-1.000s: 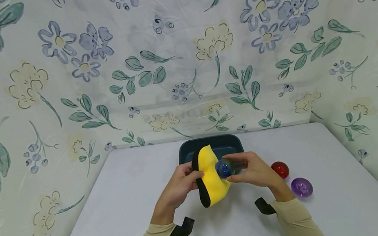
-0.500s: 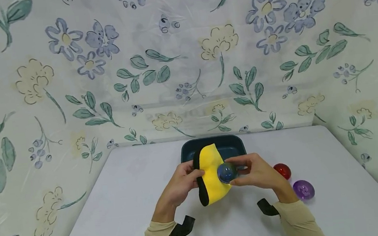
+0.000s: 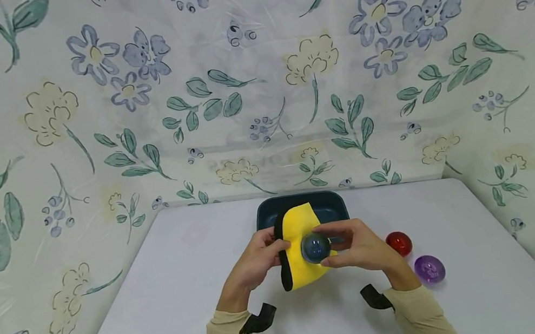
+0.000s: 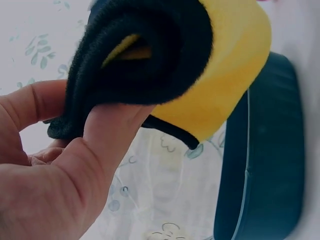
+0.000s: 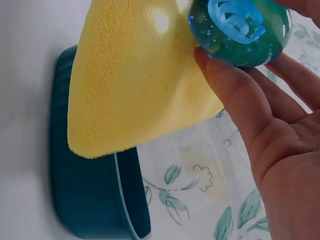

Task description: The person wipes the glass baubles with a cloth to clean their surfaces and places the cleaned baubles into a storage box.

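Observation:
My left hand (image 3: 259, 257) pinches a yellow cloth (image 3: 303, 277) by its black edge, thumb on the near side. In the left wrist view the black edge (image 4: 150, 75) is folded over into a loop above the thumb. My right hand (image 3: 356, 245) holds a clear blue-green ball (image 3: 316, 247) between thumb and fingers, right up against the yellow face of the cloth. The right wrist view shows the glossy ball (image 5: 240, 30) with a pale blue swirl inside and the plush cloth (image 5: 145, 85) beside it.
A dark teal tray (image 3: 332, 199) stands at the back of the white table (image 3: 165, 308), partly hidden behind the cloth. To the right of my right hand lie a red ball (image 3: 399, 244) and a purple ball (image 3: 430, 269). Floral fabric (image 3: 258, 81) hangs behind the table.
The right hand has turned the ball slightly and shifted it a little across the cloth. The left hand keeps its grip on the black edge. The whole view has shifted slightly.

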`<state>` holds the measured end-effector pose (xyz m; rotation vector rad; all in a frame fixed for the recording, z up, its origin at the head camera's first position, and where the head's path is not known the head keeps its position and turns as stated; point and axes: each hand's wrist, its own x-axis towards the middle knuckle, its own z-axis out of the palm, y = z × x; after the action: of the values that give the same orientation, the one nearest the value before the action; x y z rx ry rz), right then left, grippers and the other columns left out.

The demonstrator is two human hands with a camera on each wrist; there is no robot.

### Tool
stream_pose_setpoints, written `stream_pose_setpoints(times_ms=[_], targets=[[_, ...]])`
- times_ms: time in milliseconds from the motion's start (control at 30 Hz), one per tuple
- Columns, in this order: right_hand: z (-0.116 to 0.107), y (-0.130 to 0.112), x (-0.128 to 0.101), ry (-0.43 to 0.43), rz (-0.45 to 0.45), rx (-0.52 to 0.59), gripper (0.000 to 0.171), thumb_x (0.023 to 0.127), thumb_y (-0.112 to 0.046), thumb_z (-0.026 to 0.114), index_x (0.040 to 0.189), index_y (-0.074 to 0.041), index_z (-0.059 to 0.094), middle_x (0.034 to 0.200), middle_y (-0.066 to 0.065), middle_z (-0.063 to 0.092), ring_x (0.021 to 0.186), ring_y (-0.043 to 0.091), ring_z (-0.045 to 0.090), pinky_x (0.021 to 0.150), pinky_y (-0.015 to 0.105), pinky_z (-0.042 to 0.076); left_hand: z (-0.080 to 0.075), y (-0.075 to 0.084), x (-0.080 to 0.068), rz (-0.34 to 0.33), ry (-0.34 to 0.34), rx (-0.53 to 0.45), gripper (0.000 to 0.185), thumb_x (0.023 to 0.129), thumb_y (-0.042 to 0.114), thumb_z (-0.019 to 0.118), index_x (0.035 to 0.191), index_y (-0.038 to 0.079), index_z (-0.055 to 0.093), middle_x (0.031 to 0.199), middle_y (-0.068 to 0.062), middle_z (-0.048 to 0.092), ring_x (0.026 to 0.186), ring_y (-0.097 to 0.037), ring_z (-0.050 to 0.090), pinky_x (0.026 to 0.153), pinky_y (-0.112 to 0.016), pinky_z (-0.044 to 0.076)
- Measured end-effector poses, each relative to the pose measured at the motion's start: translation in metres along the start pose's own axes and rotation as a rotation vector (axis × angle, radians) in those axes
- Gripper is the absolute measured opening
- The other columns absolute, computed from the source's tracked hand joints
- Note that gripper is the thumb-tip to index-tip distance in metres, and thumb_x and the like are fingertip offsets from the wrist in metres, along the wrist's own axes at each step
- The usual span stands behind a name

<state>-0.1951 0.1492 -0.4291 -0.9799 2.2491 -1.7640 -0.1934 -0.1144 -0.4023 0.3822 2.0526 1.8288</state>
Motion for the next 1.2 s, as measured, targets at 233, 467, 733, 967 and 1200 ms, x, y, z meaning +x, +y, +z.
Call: stream_pose_setpoints(times_ms=[233,467,733,967,1200], targets=[[0.0027,0.0002,0.0003,0.072,-0.071,0.008,0.058,0.083,-0.004,0.081,0.138,-0.001,0.062,0.139,0.023,0.065,0.119,0.003,0.068,0.101,0.042,0.059,0.0005,-0.0016,0.0003,0.001,-0.031,-0.011,0.04,0.102,0.011,0.05,0.136,-0.01,0.051,0.119,-0.018,0.068,0.098,-0.018,0.075,0.094,-0.04,0.063],[0.0051,0.0047,0.0016,0.157,-0.117,0.027,0.056,0.083,0.001,0.08,0.136,0.0,0.061,0.135,0.024,0.064,0.117,0.005,0.068,0.099,0.037,0.06,0.0013,-0.0012,-0.0007,-0.005,-0.059,-0.042,0.039,0.103,0.012,0.049,0.135,-0.011,0.05,0.117,-0.015,0.071,0.101,-0.02,0.077,0.094,-0.041,0.062],[0.0075,0.0027,0.0032,0.209,-0.074,-0.035,0.058,0.082,-0.004,0.082,0.135,-0.01,0.06,0.136,0.016,0.064,0.12,0.018,0.069,0.1,0.048,0.059,0.0002,0.0001,-0.0013,-0.012,-0.052,-0.009,0.04,0.103,0.012,0.049,0.134,-0.012,0.051,0.122,-0.023,0.069,0.101,-0.021,0.076,0.094,-0.041,0.063],[0.0053,0.0049,0.0043,0.218,-0.052,-0.067,0.058,0.083,-0.005,0.081,0.136,-0.007,0.058,0.138,0.019,0.061,0.121,0.039,0.067,0.1,0.049,0.059,0.0002,0.001,-0.0015,-0.018,-0.037,-0.005,0.039,0.102,0.011,0.05,0.132,-0.013,0.052,0.121,-0.023,0.07,0.099,-0.019,0.076,0.093,-0.04,0.063],[0.0011,0.0082,0.0044,0.206,-0.023,-0.118,0.063,0.085,-0.008,0.082,0.142,-0.006,0.056,0.14,0.019,0.059,0.122,0.04,0.066,0.103,0.051,0.057,0.0005,0.0018,-0.0014,-0.015,-0.029,-0.001,0.039,0.102,0.011,0.052,0.132,-0.012,0.053,0.121,-0.023,0.07,0.099,-0.019,0.076,0.093,-0.04,0.063]])
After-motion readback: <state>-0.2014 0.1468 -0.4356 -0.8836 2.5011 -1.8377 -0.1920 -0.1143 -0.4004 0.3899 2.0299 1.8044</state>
